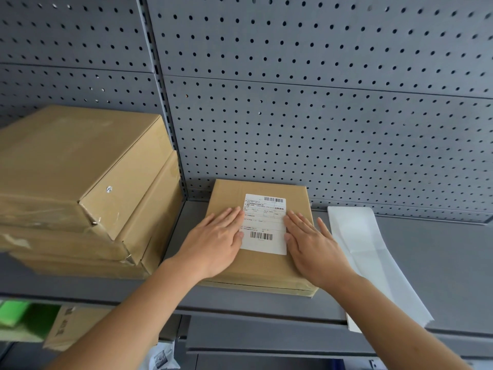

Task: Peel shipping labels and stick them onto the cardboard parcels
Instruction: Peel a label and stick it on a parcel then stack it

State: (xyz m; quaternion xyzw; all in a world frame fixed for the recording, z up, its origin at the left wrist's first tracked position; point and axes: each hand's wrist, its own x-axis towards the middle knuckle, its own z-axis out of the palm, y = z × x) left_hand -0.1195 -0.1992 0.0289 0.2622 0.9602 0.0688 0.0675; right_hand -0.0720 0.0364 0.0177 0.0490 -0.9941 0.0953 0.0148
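A flat cardboard parcel (266, 268) lies on the grey shelf (426, 263) in the middle of the head view. A white shipping label (264, 222) with two barcodes lies flat on its top. My left hand (216, 241) rests flat on the parcel, its straight fingertips touching the label's left edge. My right hand (312, 247) lies flat on the other side, fingertips at the label's right edge. A strip of white label backing paper (373, 257) lies on the shelf to the right of the parcel and hangs over the front edge.
A stack of three larger cardboard parcels (80, 188) stands at the left of the shelf. A grey pegboard wall (293, 102) rises behind. Below the shelf at the left are a green item (16, 313) and a cardboard box (69, 329).
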